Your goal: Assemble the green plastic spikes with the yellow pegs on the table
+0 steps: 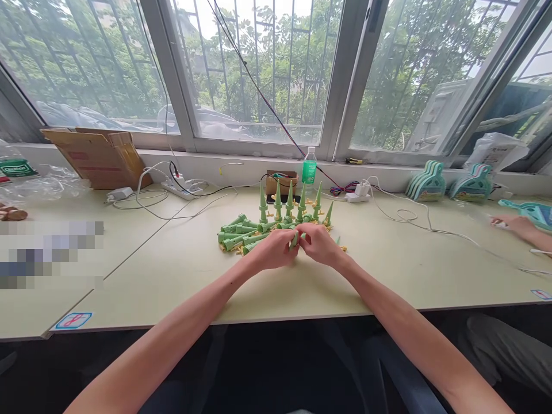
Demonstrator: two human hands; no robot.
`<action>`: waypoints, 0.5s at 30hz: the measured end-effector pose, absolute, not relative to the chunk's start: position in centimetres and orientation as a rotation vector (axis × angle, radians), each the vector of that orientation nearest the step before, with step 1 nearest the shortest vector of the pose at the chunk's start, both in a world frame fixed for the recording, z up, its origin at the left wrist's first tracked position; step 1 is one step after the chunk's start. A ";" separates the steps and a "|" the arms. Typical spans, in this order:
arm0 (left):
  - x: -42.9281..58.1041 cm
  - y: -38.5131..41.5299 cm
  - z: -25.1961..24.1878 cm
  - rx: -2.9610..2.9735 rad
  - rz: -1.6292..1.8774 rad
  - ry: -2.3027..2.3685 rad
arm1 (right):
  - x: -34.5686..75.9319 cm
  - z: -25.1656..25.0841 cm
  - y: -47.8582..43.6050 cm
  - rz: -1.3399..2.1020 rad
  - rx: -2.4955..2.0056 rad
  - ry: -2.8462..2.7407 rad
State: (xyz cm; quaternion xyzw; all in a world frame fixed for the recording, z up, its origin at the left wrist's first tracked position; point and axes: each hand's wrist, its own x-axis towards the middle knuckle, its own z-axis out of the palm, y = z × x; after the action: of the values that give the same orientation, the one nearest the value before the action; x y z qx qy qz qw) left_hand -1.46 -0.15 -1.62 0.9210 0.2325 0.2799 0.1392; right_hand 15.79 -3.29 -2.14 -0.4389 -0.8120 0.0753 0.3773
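My left hand (273, 250) and my right hand (321, 246) meet over the pale table (172, 276), fingers closed together on one green cone-shaped plastic piece (295, 238). Just behind them lies a heap of green cones (239, 233) on their sides. Several more green cones (290, 204) stand upright in a row beyond. Small yellow parts (342, 248) lie scattered beside my right hand.
A green-labelled bottle (309, 167) and a small cardboard box (281, 181) stand near the window sill. A power strip (181, 188) with cables lies left of them, a large carton (99, 158) farther left. Another person's hand (515, 225) rests at the right, near teal packaged items (426, 183).
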 end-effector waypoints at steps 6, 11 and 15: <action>-1.5 -0.1 -1.7 2.677 0.811 0.666 | 15.8 -2.3 -3.2 0.190 -1.115 -2.072; -1.4 -0.1 -1.7 2.678 0.818 0.660 | 15.8 -2.2 -3.2 0.196 -1.118 -2.077; -1.5 -0.1 -1.8 2.678 0.824 0.659 | 15.8 -2.2 -3.2 0.202 -1.125 -2.074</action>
State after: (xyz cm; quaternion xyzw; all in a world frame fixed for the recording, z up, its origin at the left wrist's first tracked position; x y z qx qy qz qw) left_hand -1.46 -0.08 -1.77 0.9223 0.2271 0.2837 0.1314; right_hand 15.85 -3.21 -2.21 -0.4398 -0.8111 0.0789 0.3774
